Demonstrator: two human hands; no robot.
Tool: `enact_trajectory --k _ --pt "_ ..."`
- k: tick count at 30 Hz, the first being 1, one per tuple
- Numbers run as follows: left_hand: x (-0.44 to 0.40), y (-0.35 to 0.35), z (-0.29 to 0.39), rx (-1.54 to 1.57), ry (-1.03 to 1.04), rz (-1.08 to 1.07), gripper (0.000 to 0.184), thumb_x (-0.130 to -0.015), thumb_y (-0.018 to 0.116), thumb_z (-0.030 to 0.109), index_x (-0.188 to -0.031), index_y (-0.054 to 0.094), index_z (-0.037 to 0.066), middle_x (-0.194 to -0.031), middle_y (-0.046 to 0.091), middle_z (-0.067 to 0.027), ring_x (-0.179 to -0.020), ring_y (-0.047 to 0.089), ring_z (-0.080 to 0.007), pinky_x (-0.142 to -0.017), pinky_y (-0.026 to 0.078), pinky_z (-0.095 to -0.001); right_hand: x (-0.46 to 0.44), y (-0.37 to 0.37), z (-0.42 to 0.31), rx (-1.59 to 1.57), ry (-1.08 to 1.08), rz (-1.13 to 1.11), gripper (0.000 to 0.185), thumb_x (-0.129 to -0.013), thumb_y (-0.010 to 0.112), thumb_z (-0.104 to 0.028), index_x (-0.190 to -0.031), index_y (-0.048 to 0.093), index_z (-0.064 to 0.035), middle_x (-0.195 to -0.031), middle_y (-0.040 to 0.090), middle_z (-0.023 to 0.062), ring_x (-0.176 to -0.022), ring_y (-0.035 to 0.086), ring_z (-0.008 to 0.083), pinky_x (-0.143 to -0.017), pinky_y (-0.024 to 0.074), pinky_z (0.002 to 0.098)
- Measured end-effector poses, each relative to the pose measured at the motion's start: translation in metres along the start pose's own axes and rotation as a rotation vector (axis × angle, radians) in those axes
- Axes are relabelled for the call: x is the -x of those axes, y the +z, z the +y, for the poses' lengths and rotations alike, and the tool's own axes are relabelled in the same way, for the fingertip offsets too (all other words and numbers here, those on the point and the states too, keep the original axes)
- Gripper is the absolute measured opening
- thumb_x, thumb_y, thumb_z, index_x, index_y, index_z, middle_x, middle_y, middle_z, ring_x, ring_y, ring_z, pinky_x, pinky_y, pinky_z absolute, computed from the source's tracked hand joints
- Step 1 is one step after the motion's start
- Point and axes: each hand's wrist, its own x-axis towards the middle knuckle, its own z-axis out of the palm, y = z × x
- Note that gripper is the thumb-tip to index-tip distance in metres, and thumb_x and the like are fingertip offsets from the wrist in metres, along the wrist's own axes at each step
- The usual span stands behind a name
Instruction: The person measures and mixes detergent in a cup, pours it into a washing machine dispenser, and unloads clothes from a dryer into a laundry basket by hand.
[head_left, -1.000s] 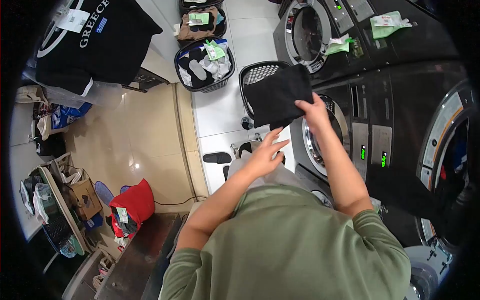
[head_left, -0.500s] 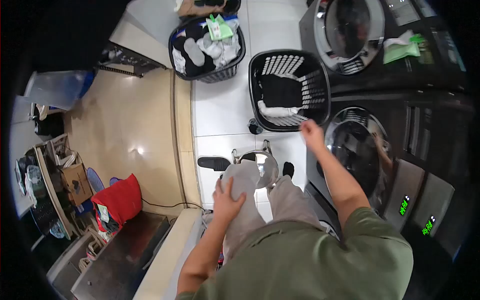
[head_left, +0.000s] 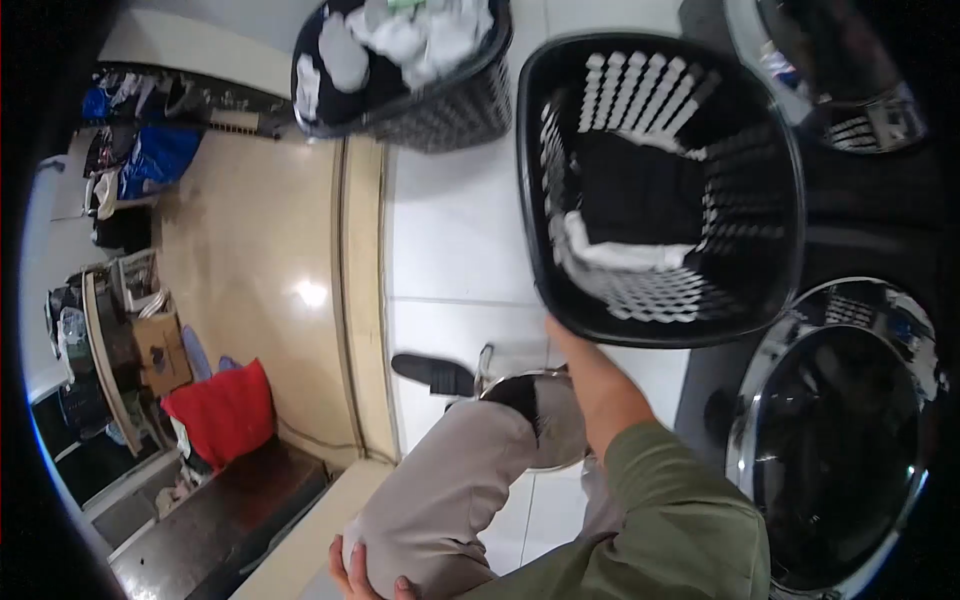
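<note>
A black laundry basket (head_left: 660, 335) stands in front of me, with black cloth (head_left: 640, 190) and a white cloth (head_left: 625, 255) inside. My right hand (head_left: 562, 330) reaches down at the basket's near left corner; the rim covers its fingers, so what they hold or touch is hidden. Resting on the grey trousers (head_left: 440, 480) at my knee, my left hand (head_left: 365, 570) has its fingers apart and nothing in it. A black slide sandal (head_left: 435, 373) lies on the white tiles, beside a shiny metal stool (head_left: 560, 425).
A second basket (head_left: 450, 105) of white and dark clothes is at the back left. Front-loading machine doors (head_left: 835, 440) line the right side. A raised sill (head_left: 362, 300) borders the tan floor (head_left: 270, 240); a red cushion-like item (head_left: 225, 412) lies beyond.
My view has leaned forward and lower, so the baskets look larger. My right hand has gone from above the basket's near rim down behind its left corner. My left hand remains on my leg.
</note>
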Motion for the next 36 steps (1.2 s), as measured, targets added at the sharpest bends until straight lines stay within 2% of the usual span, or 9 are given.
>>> enact_trajectory --k 2,6,11,16,21,23,26,32,36 --pt "-0.012 -0.006 0.005 0.091 0.024 -0.043 0.068 -0.083 0.067 0.022 -0.143 0.041 0.005 -0.148 0.031 -0.0288 -0.13 0.037 -0.0493 -0.105 0.034 -0.0573 0.034 -0.033 -0.007 0.004 -0.126 0.183 0.051 -0.091 0.051 -0.024 -0.139 0.048 -0.0064 -0.149 0.037 0.0253 -0.142 0.029 0.0363 -0.117 0.0248 0.0398" --pt "-0.057 -0.028 0.021 0.184 0.121 -0.12 0.055 -0.082 0.067 0.034 -0.13 0.056 0.01 -0.137 0.045 -0.0273 -0.125 0.045 -0.0446 -0.105 0.038 -0.0499 0.142 -0.241 -0.035 -0.237 -0.08 -0.507 0.048 -0.084 0.063 -0.052 -0.082 0.072 -0.0052 -0.088 0.071 0.0189 -0.081 0.069 0.0307 -0.074 0.0525 0.0416" --pt "-0.066 -0.052 0.072 0.004 0.209 -0.559 0.059 -0.082 0.058 0.05 -0.134 0.055 0.024 -0.144 0.042 -0.0204 -0.126 0.044 -0.0462 -0.102 0.041 -0.0542 0.308 -0.541 -0.09 -0.352 -0.198 -0.642 0.067 -0.072 0.08 -0.023 -0.131 0.054 -0.0066 -0.098 0.068 0.0078 -0.082 0.063 0.0174 -0.074 0.0509 0.0314" --pt "-0.102 -0.038 0.096 -0.337 0.786 -0.956 0.058 -0.087 0.054 0.05 -0.134 0.056 0.016 -0.124 0.059 -0.0178 -0.111 0.06 -0.0372 -0.092 0.049 -0.0488 0.409 -0.848 -0.201 -0.591 -0.388 -0.84 0.047 -0.078 0.07 -0.014 -0.124 0.061 -0.0058 -0.103 0.067 0.0071 -0.087 0.064 0.0173 -0.077 0.0517 0.0327" --pt "-0.1 -0.13 0.159 0.357 0.531 -1.127 0.035 -0.096 0.054 0.025 -0.123 0.061 0.005 -0.097 0.069 -0.009 -0.09 0.068 -0.0198 -0.075 0.053 -0.0337 0.585 -1.064 -0.174 -0.78 -0.775 0.597 0.031 -0.089 0.066 -0.016 -0.117 0.064 -0.0027 -0.111 0.063 0.0099 -0.099 0.06 0.0233 -0.09 0.0464 0.0366" --pt "-0.124 -0.16 0.17 0.432 0.446 -1.034 0.03 -0.096 0.054 0.019 -0.12 0.063 0.004 -0.096 0.068 -0.008 -0.085 0.068 -0.0176 -0.07 0.053 -0.031 0.635 -1.113 -0.179 -1.555 -1.098 1.228 0.058 -0.095 0.061 -0.022 -0.144 0.035 -0.0069 -0.128 0.055 0.0171 -0.114 0.058 0.0274 -0.098 0.0468 0.0388" --pt "-0.16 -0.177 0.167 -0.083 0.751 -0.51 0.027 -0.095 0.054 0.019 -0.116 0.064 0.004 -0.092 0.067 -0.0097 -0.079 0.068 -0.0201 -0.066 0.053 -0.0311 0.676 -1.125 -0.15 -0.785 -0.221 2.033 0.059 -0.093 0.065 -0.014 -0.144 0.037 -0.0099 -0.117 0.059 0.0151 -0.104 0.063 0.0219 -0.091 0.0503 0.0338" --pt "-0.122 -0.215 0.162 0.681 0.356 -0.907 0.021 -0.092 0.057 0.022 -0.104 0.067 0.007 -0.079 0.065 -0.0081 -0.08 0.069 -0.0214 -0.065 0.053 -0.0315 0.656 -1.198 -0.071 -0.232 0.353 1.475 0.067 -0.077 0.078 -0.018 -0.138 0.05 -0.0128 -0.13 0.054 0.02 -0.103 0.063 0.0332 -0.092 0.0509 0.0377" --pt "-0.119 -0.239 0.152 -0.286 0.897 -0.953 0.032 -0.092 0.061 0.027 -0.115 0.065 0.006 -0.095 0.068 -0.0138 -0.09 0.069 -0.0261 -0.075 0.053 -0.0333 0.617 -1.233 -0.063 0.141 0.922 1.225 0.072 -0.08 0.07 -0.014 -0.145 0.041 -0.0231 -0.158 0.023 0.0188 -0.134 0.039 0.0466 -0.107 0.041 0.0485"
